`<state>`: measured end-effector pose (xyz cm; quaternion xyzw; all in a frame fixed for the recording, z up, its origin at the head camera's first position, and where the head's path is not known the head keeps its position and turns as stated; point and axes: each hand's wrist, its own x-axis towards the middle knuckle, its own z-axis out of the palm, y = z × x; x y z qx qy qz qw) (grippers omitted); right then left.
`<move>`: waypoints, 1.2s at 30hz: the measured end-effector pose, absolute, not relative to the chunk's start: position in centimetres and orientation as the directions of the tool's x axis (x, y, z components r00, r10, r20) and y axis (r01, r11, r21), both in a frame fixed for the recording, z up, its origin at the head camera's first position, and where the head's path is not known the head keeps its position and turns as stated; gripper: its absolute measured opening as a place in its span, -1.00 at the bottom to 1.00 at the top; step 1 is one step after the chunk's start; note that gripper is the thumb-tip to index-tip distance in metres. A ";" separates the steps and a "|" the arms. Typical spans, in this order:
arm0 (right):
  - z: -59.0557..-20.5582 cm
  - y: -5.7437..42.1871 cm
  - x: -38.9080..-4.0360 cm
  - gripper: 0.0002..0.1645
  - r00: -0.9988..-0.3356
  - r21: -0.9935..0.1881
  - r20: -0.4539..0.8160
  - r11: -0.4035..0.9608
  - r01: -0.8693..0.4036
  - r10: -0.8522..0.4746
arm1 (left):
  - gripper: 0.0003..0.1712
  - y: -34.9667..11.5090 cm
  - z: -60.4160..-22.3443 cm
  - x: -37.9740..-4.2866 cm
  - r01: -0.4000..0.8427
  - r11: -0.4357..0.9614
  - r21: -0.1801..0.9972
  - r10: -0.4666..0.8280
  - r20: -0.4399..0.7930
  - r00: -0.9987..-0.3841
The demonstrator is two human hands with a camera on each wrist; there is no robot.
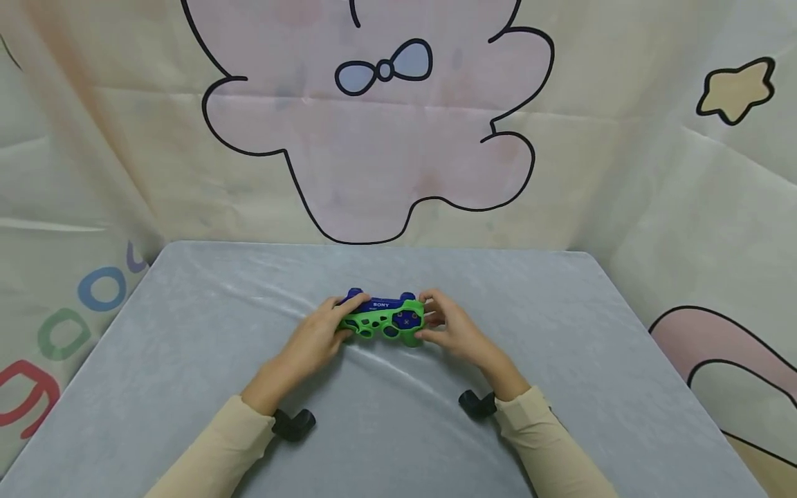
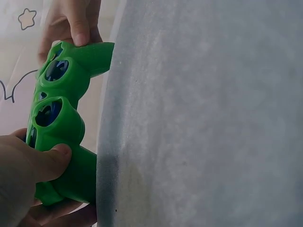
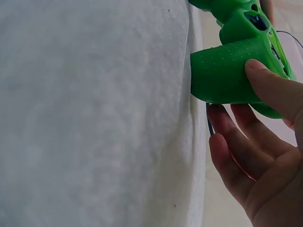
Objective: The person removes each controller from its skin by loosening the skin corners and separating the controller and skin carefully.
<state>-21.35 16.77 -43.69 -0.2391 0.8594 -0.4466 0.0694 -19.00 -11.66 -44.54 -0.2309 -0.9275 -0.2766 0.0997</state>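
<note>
1. Head view: the left hand (image 1: 317, 335) grips the controller's (image 1: 385, 319) left horn, fingers curled over its top, thumb pressing the green sleeve (image 2: 61, 123).
2. The controller sits at the centre of the grey worktop (image 1: 187, 332), its horns resting on the cloth at 6 o'clock.
3. The right hand (image 1: 453, 328) pinches the right horn with its thumb, other fingers (image 3: 236, 142) loosely curved beneath.
4. Judging by this, the sleeve looks fully seated; only release seems left.

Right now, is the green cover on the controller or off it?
On. The green cover wraps the blue controller, blue buttons showing through its holes; both hands, left and right, grip it.
</note>
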 end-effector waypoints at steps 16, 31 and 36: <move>-43.0 16.6 -20.8 -0.70 -0.851 -0.717 0.171 0.530 -0.453 -0.496 | -0.19 -11.8 -44.0 -18.9 0.462 0.742 0.485 0.370 0.278 -0.886; -42.4 19.0 -21.5 -0.50 -0.795 -0.917 0.041 0.293 -0.270 -0.605 | -0.20 -11.7 -43.8 -18.9 0.473 0.724 0.502 0.390 0.268 -0.881; -42.3 18.2 -21.5 -0.36 -0.827 -0.888 0.053 0.353 -0.295 -0.559 | -0.20 -11.8 -43.9 -18.8 0.461 0.725 0.511 0.376 0.267 -0.887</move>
